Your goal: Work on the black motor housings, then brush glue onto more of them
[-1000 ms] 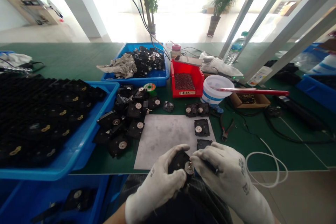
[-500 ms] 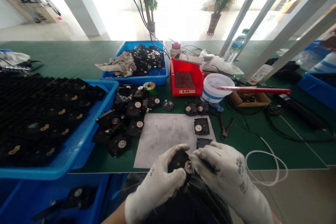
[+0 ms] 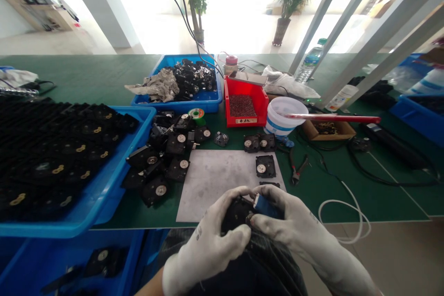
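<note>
Beside the white-gloved left hand (image 3: 210, 239) clasping a flat black housing (image 3: 236, 215), the white-gloved right hand (image 3: 290, 222) pinches a seemingly boxy blue piece (image 3: 266, 206); handling needs steadiness.

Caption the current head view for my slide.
White-gloved, the left hand holds a black part and the right hand a blue piece, near a pale sheet.

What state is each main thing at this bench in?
Left hand: gripping black housing
Right hand: gripping blue piece
Near blue tray: loaded with black parts
Far blue tray: holding mixed pieces, crumpled cloth
Red bin: partly filled
White tub: lidless
Cardboard box: open, holding small pieces
Bottle: capped
Pliers: lying on table
</note>
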Demonstrator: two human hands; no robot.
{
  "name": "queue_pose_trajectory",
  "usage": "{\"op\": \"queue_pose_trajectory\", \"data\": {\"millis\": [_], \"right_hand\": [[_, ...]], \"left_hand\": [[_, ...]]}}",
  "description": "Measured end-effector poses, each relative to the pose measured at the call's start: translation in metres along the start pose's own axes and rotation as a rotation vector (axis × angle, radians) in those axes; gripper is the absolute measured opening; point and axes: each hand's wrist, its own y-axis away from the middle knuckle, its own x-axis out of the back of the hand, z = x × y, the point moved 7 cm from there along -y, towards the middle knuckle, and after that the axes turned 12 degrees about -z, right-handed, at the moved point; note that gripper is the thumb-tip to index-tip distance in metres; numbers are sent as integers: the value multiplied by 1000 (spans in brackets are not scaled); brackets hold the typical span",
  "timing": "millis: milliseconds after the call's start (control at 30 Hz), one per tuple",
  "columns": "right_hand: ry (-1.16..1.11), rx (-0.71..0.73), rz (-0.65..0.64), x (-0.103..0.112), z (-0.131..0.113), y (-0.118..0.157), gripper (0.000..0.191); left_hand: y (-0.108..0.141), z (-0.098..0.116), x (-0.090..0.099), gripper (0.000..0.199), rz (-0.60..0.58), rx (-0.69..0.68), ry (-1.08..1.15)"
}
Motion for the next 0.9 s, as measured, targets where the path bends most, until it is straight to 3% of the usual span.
{"op": "queue_pose_trajectory", "data": {"millis": [133, 300, 467, 600, 733, 900], "right_hand": [[-135, -23, -50, -7, -2, -1, 23], [-250, -15, -126, -14, 4, 1, 28], [-331, -53, -101, -20, 8, 1, 31], [-355, -57, -54, -23, 8, -6, 40], [-432, -15, -5, -11, 7, -14, 52], [-337, 46, 185, 8, 6, -6, 50]], "left_hand": [[3, 6, -1, 55, 69, -43, -103], [3, 7, -1, 57, 86, -88, -174], [-1, -1, 2, 53, 88, -81, -150], [-7, -10, 2, 49, 89, -38, -95], [-11, -17, 8, 38, 126, 0, 123], [-8, -26, 23, 33, 218, -79, 129]]}}
